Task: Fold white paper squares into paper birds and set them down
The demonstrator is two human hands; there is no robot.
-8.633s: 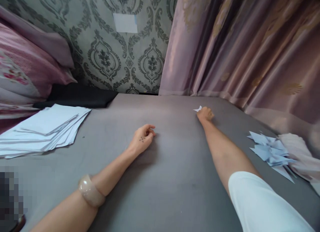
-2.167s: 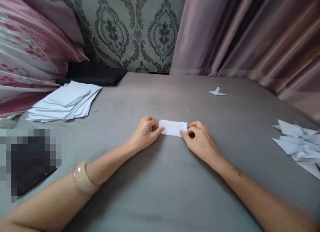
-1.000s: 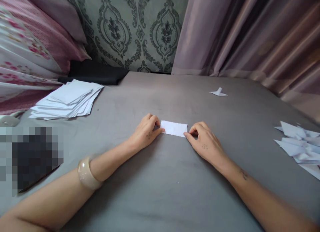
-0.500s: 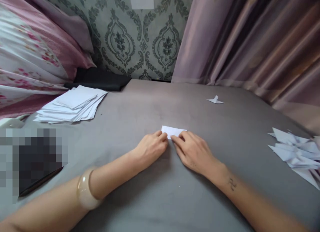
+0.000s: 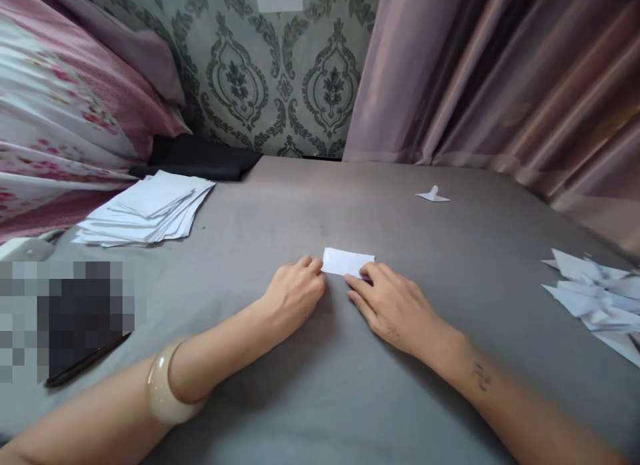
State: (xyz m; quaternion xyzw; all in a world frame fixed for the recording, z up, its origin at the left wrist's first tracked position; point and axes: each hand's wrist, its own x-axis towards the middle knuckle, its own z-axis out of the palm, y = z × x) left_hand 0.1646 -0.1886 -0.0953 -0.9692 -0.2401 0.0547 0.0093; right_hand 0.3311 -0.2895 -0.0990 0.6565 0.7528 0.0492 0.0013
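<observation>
A small folded sheet of white paper [image 5: 345,261] lies as a narrow rectangle on the grey cloth in front of me. My left hand [image 5: 297,285] is closed at its left end, with curled fingers touching the corner; the fingertips are partly hidden. On the other side, my right hand [image 5: 393,298] grips the lower right part of the paper, index finger and thumb along its near edge. A pale bangle [image 5: 165,385] circles my left wrist.
A stack of white paper [image 5: 145,211] is at the left, before a black folded item [image 5: 200,159]. Several folded paper pieces [image 5: 595,295] are heaped at the right edge. One small folded paper piece [image 5: 434,195] sits farther back. A pixelated dark object [image 5: 83,325] lies at the near left.
My left hand has slid a little left, from the paper's near edge to its left end, so more of the paper shows. The right hand has barely moved. The view has shifted slightly.
</observation>
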